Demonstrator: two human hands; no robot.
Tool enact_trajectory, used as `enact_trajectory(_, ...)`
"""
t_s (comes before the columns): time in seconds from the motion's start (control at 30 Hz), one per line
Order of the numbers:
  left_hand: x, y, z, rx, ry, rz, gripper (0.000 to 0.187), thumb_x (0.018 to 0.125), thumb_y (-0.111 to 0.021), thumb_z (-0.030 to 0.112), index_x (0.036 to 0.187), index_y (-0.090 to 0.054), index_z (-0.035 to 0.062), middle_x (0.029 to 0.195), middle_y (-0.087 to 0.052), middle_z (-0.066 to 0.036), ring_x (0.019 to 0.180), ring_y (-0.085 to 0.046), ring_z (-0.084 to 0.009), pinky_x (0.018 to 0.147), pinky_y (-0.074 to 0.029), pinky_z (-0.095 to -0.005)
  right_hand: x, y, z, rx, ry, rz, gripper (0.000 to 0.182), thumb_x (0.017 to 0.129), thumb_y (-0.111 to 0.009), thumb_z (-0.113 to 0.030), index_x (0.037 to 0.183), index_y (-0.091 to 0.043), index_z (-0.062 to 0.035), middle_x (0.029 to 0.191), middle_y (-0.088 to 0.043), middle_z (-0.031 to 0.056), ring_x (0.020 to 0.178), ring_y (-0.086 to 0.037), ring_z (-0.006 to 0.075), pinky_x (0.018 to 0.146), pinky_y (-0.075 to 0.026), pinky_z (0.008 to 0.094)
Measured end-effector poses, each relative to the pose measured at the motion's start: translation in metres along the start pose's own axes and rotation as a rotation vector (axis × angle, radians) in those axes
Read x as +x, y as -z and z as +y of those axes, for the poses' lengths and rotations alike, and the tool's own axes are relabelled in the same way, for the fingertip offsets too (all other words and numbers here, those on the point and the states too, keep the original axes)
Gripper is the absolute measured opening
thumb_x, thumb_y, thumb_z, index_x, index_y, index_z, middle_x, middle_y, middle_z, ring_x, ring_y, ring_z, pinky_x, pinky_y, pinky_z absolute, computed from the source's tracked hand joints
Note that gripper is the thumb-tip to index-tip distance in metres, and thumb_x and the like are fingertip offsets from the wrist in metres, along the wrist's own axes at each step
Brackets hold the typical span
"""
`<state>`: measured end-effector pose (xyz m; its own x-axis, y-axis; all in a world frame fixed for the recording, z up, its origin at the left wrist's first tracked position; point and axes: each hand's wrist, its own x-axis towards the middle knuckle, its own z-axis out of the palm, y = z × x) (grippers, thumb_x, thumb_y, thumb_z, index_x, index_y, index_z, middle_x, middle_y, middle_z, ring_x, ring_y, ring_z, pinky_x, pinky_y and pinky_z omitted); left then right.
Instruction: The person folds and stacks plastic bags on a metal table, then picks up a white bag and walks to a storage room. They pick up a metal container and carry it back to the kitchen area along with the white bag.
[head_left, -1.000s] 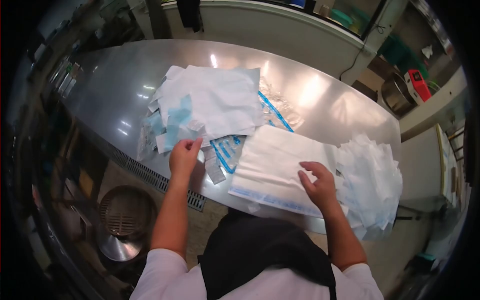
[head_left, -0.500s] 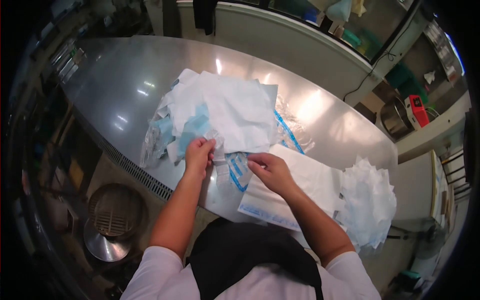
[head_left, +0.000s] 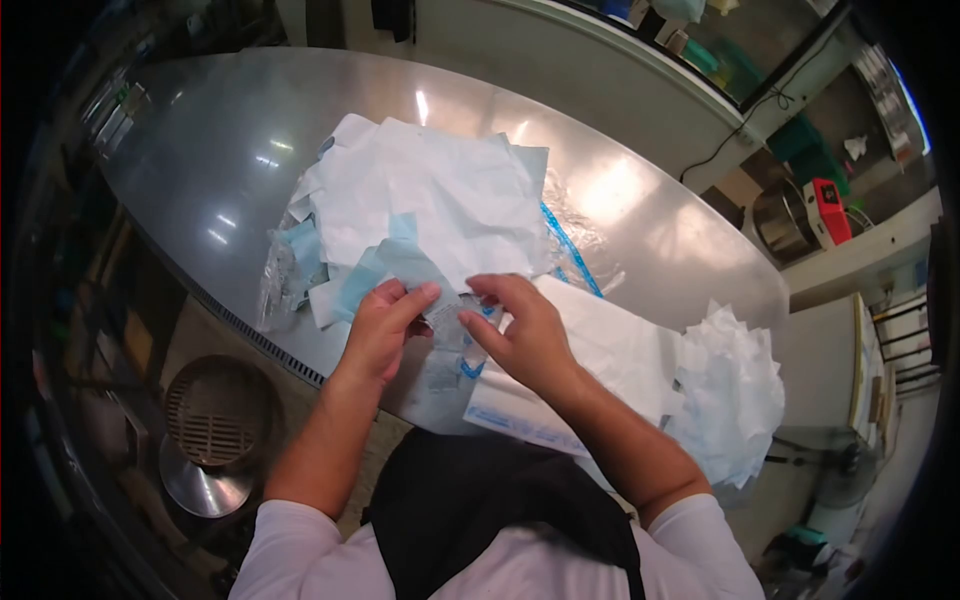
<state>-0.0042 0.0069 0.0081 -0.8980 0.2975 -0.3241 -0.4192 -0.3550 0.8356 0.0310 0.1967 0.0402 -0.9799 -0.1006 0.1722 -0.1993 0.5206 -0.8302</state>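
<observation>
My left hand (head_left: 385, 325) is closed, thumb against fingers, on the edge of a light blue sheet (head_left: 405, 262). Close on its right, my right hand (head_left: 522, 328) has its thumb and fingers curled near a clear plastic wrapper (head_left: 448, 330); a small gap shows between the fingertips. Beyond both hands lies a heap of white sheets (head_left: 430, 185). Beneath my right forearm is a flat white bag (head_left: 610, 345) with a blue printed edge. Another pile of pale crumpled sheets (head_left: 728, 390) sits at the right.
All this lies on a metal table (head_left: 200, 130). Clear plastic with a blue strip (head_left: 572, 248) is behind the white bag. A red device (head_left: 828, 210) stands beside a metal pot (head_left: 782, 222) at the right. A round grate (head_left: 218, 410) is at the lower left.
The view has shifted slightly. My right hand has moved left, closer to my left hand, over the clear wrapper. The light blue sheet now reaches over to my left fingertips.
</observation>
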Motion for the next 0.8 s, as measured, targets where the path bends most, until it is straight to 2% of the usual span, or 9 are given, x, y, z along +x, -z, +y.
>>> enact_trajectory(0.03,0.000,-0.002,0.001,0.022,0.002,0.009,0.023,0.087,-0.070,0.024,0.098,-0.064,0.0050,0.088,-0.066,-0.002,0.073,-0.060,-0.0104,0.063,-0.047,-0.0238,0.000,0.000,-0.003,-0.133,0.241,0.194,0.020,0.080,-0.072,-0.015,0.099,-0.069,-0.0083,0.092,-0.065,0.0079,0.082,-0.063,0.0253,0.070,-0.050,0.0353)
enact_trajectory(0.07,-0.001,-0.004,0.001,0.044,0.004,0.019,0.023,0.086,-0.070,0.024,0.098,-0.063,0.0045,0.088,-0.066,-0.003,0.073,-0.060,-0.0104,0.063,-0.047,-0.0242,0.000,0.003,-0.005,-0.134,0.243,0.192,0.020,0.080,-0.072,-0.015,0.099,-0.069,-0.0083,0.092,-0.065,0.0079,0.082,-0.063,0.0253,0.070,-0.050,0.0353)
enact_trajectory(0.13,-0.002,-0.007,0.001,0.060,0.014,0.014,0.024,0.086,-0.071,0.024,0.097,-0.063,0.0040,0.088,-0.066,-0.003,0.073,-0.060,-0.0104,0.063,-0.048,-0.0245,0.001,0.008,-0.009,-0.280,0.400,0.117,0.025,0.076,-0.074,-0.014,0.100,-0.069,-0.0105,0.098,-0.064,0.0070,0.092,-0.062,0.0272,0.076,-0.050,0.0376)
enact_trajectory(0.3,-0.007,-0.008,0.002,0.056,0.025,-0.006,0.025,0.086,-0.071,0.023,0.096,-0.064,0.0023,0.086,-0.066,-0.004,0.075,-0.060,-0.0108,0.063,-0.048,-0.0249,0.000,0.011,-0.011,-0.359,0.378,0.062,0.025,0.074,-0.075,-0.015,0.098,-0.069,-0.0105,0.100,-0.065,0.0065,0.094,-0.062,0.0252,0.078,-0.050,0.0376)
enact_trajectory(0.57,-0.010,-0.008,0.005,0.166,-0.034,-0.021,0.021,0.085,-0.071,0.021,0.083,-0.065,0.0007,0.078,-0.064,-0.003,0.071,-0.058,-0.0094,0.063,-0.048,-0.0246,-0.004,0.014,-0.017,-0.408,0.383,0.031,0.022,0.073,-0.076,-0.015,0.094,-0.070,-0.0103,0.102,-0.066,0.0058,0.098,-0.062,0.0245,0.080,-0.050,0.0373)
enact_trajectory(0.77,-0.013,-0.015,0.005,0.149,-0.028,-0.043,0.021,0.086,-0.070,0.021,0.083,-0.065,0.0010,0.078,-0.064,-0.003,0.069,-0.058,-0.0087,0.062,-0.047,-0.0239,-0.007,0.018,-0.018,-0.374,0.333,0.012,0.015,0.074,-0.075,-0.013,0.088,-0.069,-0.0101,0.103,-0.066,0.0063,0.099,-0.062,0.0257,0.081,-0.050,0.0387)
enact_trajectory(0.8,-0.011,-0.012,0.003,0.148,-0.028,-0.044,0.021,0.086,-0.070,0.021,0.083,-0.065,0.0010,0.078,-0.064,-0.003,0.069,-0.058,-0.0087,0.062,-0.047,-0.0239,-0.007,0.019,-0.019,-0.299,0.274,-0.020,0.014,0.075,-0.074,-0.012,0.087,-0.069,-0.0098,0.105,-0.066,0.0068,0.099,-0.062,0.0263,0.082,-0.050,0.0397)
